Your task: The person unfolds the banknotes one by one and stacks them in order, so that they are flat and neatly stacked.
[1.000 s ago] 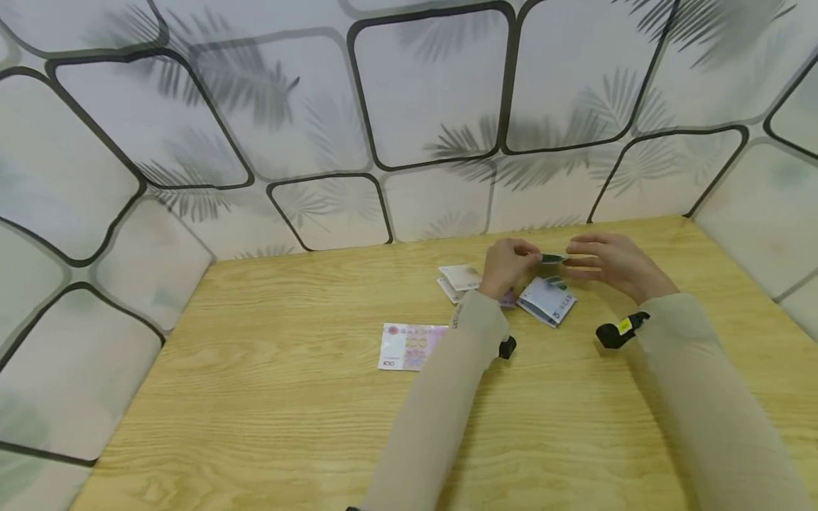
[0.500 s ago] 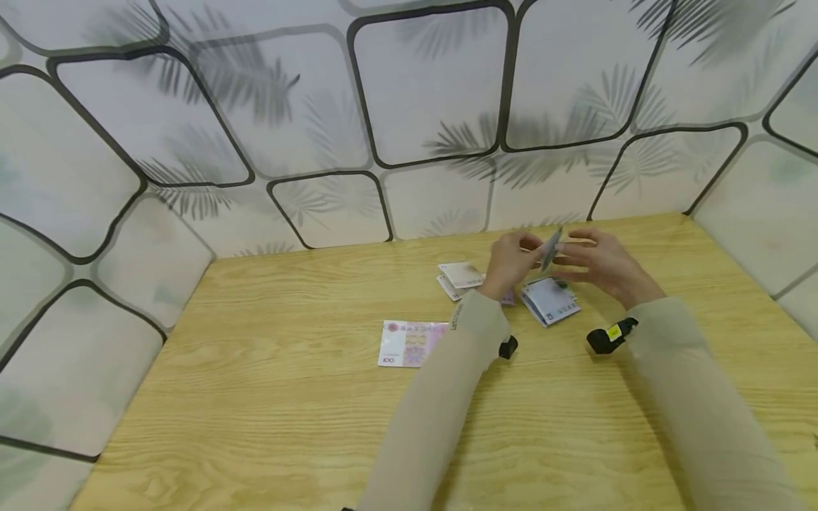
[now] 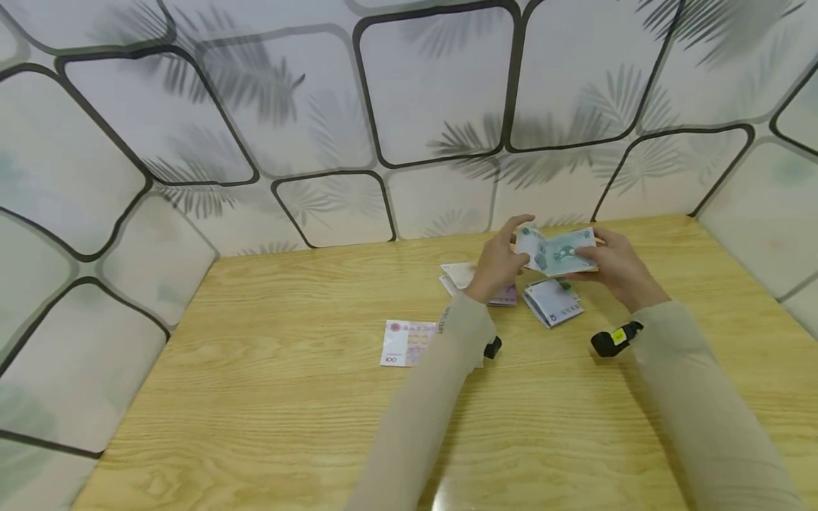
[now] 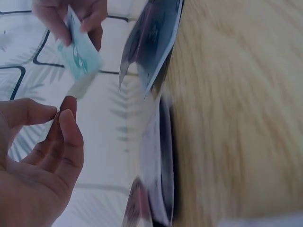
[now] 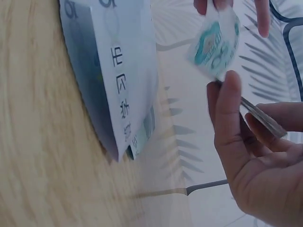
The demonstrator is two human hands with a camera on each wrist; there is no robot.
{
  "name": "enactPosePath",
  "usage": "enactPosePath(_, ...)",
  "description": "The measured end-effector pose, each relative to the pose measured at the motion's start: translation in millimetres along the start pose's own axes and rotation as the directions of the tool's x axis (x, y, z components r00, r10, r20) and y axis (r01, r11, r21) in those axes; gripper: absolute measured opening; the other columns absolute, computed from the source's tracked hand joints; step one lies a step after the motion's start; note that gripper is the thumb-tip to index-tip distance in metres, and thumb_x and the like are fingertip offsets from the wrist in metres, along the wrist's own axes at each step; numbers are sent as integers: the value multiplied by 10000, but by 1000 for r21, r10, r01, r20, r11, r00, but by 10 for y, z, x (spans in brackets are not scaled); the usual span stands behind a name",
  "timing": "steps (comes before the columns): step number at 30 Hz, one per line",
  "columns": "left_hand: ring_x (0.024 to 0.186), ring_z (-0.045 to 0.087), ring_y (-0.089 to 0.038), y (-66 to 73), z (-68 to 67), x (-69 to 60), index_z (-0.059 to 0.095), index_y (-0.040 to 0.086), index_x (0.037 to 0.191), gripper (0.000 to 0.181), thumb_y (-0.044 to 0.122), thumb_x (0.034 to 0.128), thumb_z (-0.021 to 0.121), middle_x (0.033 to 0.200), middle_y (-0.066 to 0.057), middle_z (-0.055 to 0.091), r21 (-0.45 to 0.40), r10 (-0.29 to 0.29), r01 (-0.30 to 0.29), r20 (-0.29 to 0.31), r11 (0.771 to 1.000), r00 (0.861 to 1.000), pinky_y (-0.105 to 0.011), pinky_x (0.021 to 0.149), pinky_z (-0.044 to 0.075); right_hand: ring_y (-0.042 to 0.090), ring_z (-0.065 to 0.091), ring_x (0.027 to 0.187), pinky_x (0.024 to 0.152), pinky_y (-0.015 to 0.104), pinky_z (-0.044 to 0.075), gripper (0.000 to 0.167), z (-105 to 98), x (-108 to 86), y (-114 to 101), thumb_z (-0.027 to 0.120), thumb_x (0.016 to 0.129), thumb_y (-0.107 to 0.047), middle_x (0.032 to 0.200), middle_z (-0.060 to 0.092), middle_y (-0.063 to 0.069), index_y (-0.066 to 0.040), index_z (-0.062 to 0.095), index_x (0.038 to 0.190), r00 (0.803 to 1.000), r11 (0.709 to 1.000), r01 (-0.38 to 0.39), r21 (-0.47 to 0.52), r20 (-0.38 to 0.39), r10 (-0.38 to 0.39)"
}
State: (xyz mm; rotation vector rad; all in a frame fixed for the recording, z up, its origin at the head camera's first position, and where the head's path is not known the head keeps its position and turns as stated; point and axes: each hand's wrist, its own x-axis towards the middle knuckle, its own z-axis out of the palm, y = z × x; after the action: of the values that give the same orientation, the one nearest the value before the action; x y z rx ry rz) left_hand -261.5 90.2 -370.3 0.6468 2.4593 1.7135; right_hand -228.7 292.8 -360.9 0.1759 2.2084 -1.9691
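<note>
A green-and-white banknote [image 3: 562,253], creased across its left part, is held up between both hands above the back right of the table. My left hand [image 3: 498,262] pinches its left end between thumb and finger, as the left wrist view also shows at the note [image 4: 81,56]. My right hand [image 3: 623,270] grips the right end, thumb on the printed face. Just below lies a folded bluish banknote stack [image 3: 553,301], with a bit of green note behind it. Seen in the right wrist view, that folded stack [image 5: 118,75] stands near the right hand [image 5: 260,165].
Folded pale notes [image 3: 457,275] and a purple note [image 3: 505,295] lie beside my left wrist. A pink 100 note [image 3: 402,343] lies flat nearer the front, partly covered by the left sleeve. A patterned wall [image 3: 441,202] stands behind the table [image 3: 268,369].
The note, edge-on and narrow before, is now spread with its printed face showing. My left hand has shifted slightly left, and my right fingers have closed on the note's right end.
</note>
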Motion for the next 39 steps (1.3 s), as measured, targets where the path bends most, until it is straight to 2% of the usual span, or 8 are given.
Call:
enactPosePath(3,500,509,-213,-13,-104,-37,602,109,1409,544,-126,921,558,1436,-178,534,44,6,-7,37,999,999,-174,443,396,7,629,860,785,247,594,606,-40,-27,-4,392,1089,-73,1220,555,78,40,89,1601,1000,1000,16,-9,-17,-17)
enactPosePath(8,734,656,-370,-63,-267,-117,643,18,1333,363,-53,990,549,1425,-168,548,-3,-18,19,49,1000,999,-227,499,471,49,649,823,674,226,575,592,-62,-60,10,507,1058,-57,942,650,-118,68,212,1557,999,994,48,101,-13,-47)
enactPosePath(11,785,656,-357,-86,-348,-161,639,8,1334,336,-32,1015,538,1419,-162,552,-49,-35,37,45,998,998,-335,637,589,81,652,836,671,243,576,450,-63,-87,23,573,1029,-40,961,667,-92,-23,394,1442,998,984,64,165,-3,-64)
enactPosePath(14,713,609,-209,-93,-406,-186,652,22,1327,344,-39,1012,525,1419,-139,567,-63,-49,51,38,997,998,-368,677,606,103,656,849,679,257,582,330,-69,-123,26,606,1005,-7,986,671,-57,-127,491,1290,996,973,89,213,-5,-90)
enactPosePath(19,599,394,-80,-114,-498,-231,690,69,1294,379,-52,973,531,1370,-100,610,-12,-77,77,15,997,997,-201,486,346,116,650,823,668,271,592,298,-26,-166,48,636,973,43,934,648,-28,-130,515,1184,990,954,141,264,-34,-137)
enactPosePath(25,932,582,-140,-133,-584,-279,723,68,1243,384,-78,917,584,1339,-84,626,-2,-83,83,-58,997,995,-178,561,403,143,609,790,659,296,610,133,46,-181,81,648,953,73,878,607,8,-51,611,983,970,940,243,237,-40,-241)
enactPosePath(30,954,624,-193,-126,-658,-337,730,65,1231,355,-69,926,606,1323,-83,637,-55,-105,101,-78,993,991,-184,570,436,144,611,822,683,282,611,165,84,-201,91,662,959,41,1000,648,-5,-79,713,1059,956,937,287,200,-1,-293)
enactPosePath(39,894,651,-204,-167,-850,-418,651,-12,1320,376,-91,961,575,1408,-131,577,-146,-74,86,86,986,994,-324,797,608,124,631,902,743,258,586,275,124,-254,43,630,975,42,1154,607,-8,-80,693,1212,960,958,268,105,50,-274)
